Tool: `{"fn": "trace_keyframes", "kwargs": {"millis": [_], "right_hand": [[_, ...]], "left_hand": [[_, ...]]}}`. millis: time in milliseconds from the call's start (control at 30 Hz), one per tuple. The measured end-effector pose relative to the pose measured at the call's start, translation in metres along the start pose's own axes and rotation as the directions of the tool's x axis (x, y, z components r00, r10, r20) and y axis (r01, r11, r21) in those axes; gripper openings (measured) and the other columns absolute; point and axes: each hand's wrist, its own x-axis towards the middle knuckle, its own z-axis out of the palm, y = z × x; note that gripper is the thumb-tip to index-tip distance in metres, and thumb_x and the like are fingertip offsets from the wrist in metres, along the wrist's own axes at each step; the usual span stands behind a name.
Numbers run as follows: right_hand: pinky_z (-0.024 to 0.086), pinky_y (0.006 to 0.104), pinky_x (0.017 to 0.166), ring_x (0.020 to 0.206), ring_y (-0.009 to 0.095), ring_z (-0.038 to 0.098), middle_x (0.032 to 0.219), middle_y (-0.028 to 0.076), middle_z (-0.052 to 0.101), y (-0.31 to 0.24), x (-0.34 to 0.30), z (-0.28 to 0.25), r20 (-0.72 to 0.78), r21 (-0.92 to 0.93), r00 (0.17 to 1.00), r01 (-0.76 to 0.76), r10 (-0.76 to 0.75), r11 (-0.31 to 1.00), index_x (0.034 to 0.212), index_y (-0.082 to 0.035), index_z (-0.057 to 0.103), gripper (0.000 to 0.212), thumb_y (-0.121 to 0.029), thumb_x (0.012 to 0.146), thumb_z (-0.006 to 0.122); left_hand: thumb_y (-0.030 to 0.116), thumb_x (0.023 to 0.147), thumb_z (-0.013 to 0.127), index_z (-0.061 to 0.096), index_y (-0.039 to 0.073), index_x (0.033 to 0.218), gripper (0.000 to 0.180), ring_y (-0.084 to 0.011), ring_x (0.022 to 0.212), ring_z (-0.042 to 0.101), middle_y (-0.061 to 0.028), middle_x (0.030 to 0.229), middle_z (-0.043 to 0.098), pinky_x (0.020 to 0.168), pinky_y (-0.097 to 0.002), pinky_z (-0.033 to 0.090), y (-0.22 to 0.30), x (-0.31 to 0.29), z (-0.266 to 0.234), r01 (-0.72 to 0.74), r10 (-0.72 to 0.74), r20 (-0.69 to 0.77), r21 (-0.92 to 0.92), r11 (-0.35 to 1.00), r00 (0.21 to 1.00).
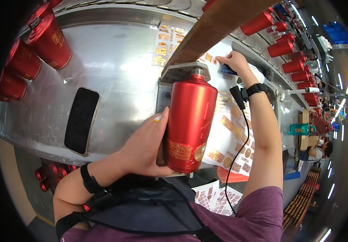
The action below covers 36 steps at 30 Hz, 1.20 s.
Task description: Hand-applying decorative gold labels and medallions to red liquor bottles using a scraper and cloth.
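A glossy red bottle (192,121) with a clear neck and gold labels low on its body stands upright in front of me. My left hand (147,143) is closed around its lower left side, with the thumb along the body. Beyond the bottle to the right, my right hand (237,62) bends over a white sheet (226,50) with gold stickers. Its thumb and forefinger are pinched together at the sheet's gold marks; whatever lies between them is too small to make out. A dark blue object (228,70) sits under that hand.
Sheets of gold stickers (232,133) lie right of the bottle. A brown post (218,24) with a metal bracket (212,68) rises beside the bottle neck. A black phone (82,121) rests on the metal table, with red bottles (51,44) at the far left. Red bottles (281,48) line the conveyor.
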Motion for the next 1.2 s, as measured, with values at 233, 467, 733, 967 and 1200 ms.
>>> {"fn": "trace_keyframes", "kwargs": {"millis": [233,467,733,967,1200], "right_hand": [[0.054,0.0372,0.074,0.077,0.028,0.07,0.083,0.018,0.072,-0.006,-0.016,0.005,-0.037,0.107,0.999,0.042,-0.039,0.993,0.09,0.002,0.07,0.074,-0.068,0.068,0.08],[0.053,0.0372,0.066,0.067,0.023,0.066,0.077,0.015,0.071,0.041,-0.007,-0.002,-0.135,-0.01,0.986,-0.105,0.103,0.994,0.085,0.002,0.07,0.075,-0.067,0.061,0.086],[0.043,0.0365,0.055,0.055,0.017,0.059,0.068,0.009,0.066,0.05,-0.028,-0.015,0.021,0.058,0.968,-0.252,0.251,0.966,0.079,0.006,0.072,0.061,-0.054,0.075,0.083],[0.043,0.0302,0.053,0.056,0.011,0.056,0.068,0.002,0.066,0.045,-0.027,-0.009,0.059,0.585,0.963,-0.246,0.262,0.773,0.077,-0.002,0.073,0.026,-0.024,0.078,0.085],[0.043,0.0229,0.059,0.064,0.005,0.058,0.075,-0.002,0.069,0.076,-0.051,-0.033,-0.296,0.513,0.928,-0.046,0.227,0.857,0.083,-0.005,0.073,0.017,-0.021,0.084,0.08]], "left_hand": [[0.045,0.066,0.089,0.007,-0.014,0.153,0.134,-0.0494,0.129,0.047,-0.0332,0.145,0.04,0.113,-0.0521,0.035,0.003,0.006,0.0,-0.049,0.051,-0.033,0.05,0.998,0.998],[0.045,0.066,0.09,0.008,-0.013,0.154,0.133,-0.0467,0.118,0.054,-0.0312,0.135,0.048,0.107,-0.0511,0.04,0.0,0.008,0.0,-0.106,0.108,-0.069,0.019,0.994,0.992],[0.038,0.066,0.086,0.01,-0.011,0.155,0.127,-0.0486,0.149,0.024,-0.0328,0.158,0.024,0.122,-0.0504,0.024,0.0,0.006,-0.003,-0.07,0.07,0.002,0.032,0.997,0.998],[0.029,0.066,0.081,0.012,-0.009,0.157,0.12,-0.0467,0.152,0.016,-0.0294,0.161,0.021,0.124,-0.0504,0.017,0.001,0.004,-0.001,-0.029,0.03,0.009,-0.067,0.997,1.0],[0.049,0.069,0.087,0.008,-0.006,0.158,0.131,-0.0444,0.152,0.018,-0.0322,0.159,0.021,0.123,-0.0465,0.021,0.005,0.004,-0.009,0.149,-0.129,0.111,-0.19,0.971,0.985]]}}
